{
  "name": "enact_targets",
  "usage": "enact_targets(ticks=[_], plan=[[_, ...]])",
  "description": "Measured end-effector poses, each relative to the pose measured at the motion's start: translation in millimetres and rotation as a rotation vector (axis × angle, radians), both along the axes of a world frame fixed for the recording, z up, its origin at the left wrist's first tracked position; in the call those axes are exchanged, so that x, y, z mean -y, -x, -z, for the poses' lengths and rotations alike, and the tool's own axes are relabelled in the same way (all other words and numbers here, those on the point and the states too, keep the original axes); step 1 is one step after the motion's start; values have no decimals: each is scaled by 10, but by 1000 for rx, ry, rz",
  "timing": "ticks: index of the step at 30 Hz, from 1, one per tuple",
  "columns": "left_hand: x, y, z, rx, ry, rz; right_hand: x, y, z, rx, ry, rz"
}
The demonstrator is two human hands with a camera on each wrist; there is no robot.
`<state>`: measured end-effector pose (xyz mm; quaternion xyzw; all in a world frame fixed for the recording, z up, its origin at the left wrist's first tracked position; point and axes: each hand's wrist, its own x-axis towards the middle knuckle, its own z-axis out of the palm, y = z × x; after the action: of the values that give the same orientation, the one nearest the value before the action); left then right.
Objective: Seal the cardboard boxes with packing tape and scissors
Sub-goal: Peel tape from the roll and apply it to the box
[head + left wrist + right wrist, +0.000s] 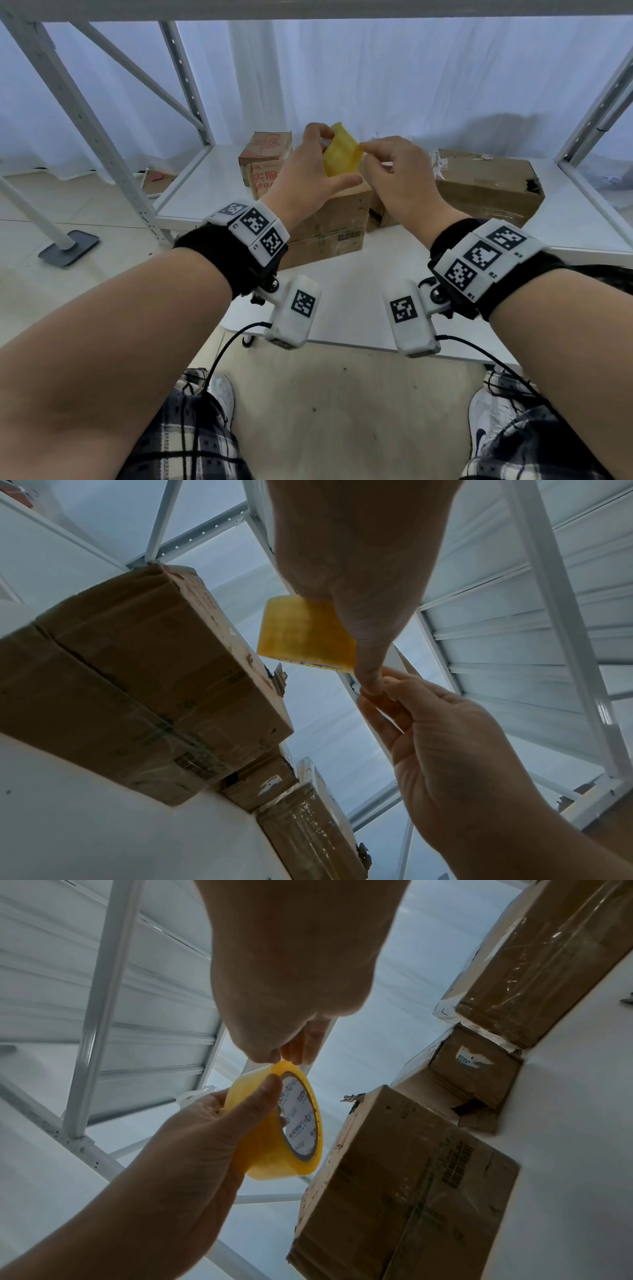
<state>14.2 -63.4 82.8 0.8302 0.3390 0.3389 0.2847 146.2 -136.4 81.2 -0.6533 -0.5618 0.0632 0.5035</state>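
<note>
Up between our hands, above the box (329,219), sits the tape (342,156). Our left hand (308,171) grips the roll so it stays put. Our right hand (397,174) pinches its edge, probably to find the loose end.

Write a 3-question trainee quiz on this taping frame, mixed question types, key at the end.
1. True or false: the yellow tape roll rests on the white shelf.
2. Which hand grips the roll? A. left hand B. right hand C. both
3. Fill in: the right hand's fingertips pinch at the roll's ____, above the nearest cardboard box.

Key: 1. false, it is held in the air. 2. A, fingers and thumb wrap its outer face. 3. rim, probably picking up the tape's free end; no scissors are visible.
</note>
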Motion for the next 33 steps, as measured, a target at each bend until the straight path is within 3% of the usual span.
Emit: enact_targets(ticks=[4,13,22,26,30,33], plan=[[-36,-2,28,-7,-10,-29,-1,29,15,25,-26,10],[50,-48,14,-73,-61,-7,-30,25,39,-115,-27,117],[66,-38,19,-128,-53,35,-66,-27,9,-51,248,27],[48,-90,15,-111,-4,23,-44,-62,-3,-40,216,-9],[30,-100,15,-76,20,11,-42,-76,21,-162,33,40],[51,-102,28,-63,36,20,-28,-53,33,-170,63,-2]])
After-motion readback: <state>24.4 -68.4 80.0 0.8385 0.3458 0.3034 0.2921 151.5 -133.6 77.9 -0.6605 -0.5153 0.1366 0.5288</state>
